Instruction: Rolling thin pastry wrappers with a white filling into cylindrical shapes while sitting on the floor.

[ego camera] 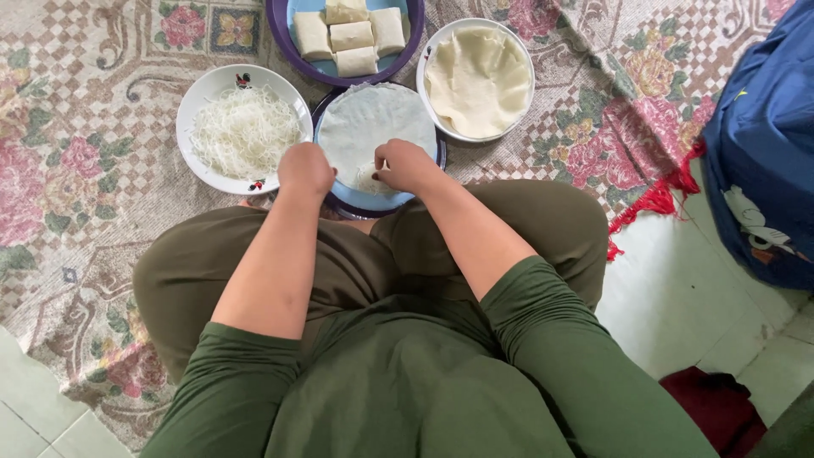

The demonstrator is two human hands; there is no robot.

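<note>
A thin round wrapper sheet [373, 123] lies flat on a blue plate [365, 202] right in front of my crossed legs. A small heap of white filling [366, 178] sits near its near edge. My left hand [305, 170] rests with curled fingers on the wrapper's left near edge. My right hand [407, 165] pinches at the filling and the wrapper's near edge. To the left stands a white bowl [199, 93] of white shredded noodles [244, 129].
A white bowl [524, 55] of stacked wrapper sheets [477, 78] stands at the right. A purple-rimmed plate [280, 34] behind holds several folded rolls [350, 36]. All rest on a floral mat [85, 153]. A blue bag [763, 144] and a dark red cloth [716, 407] lie on the tiled floor at the right.
</note>
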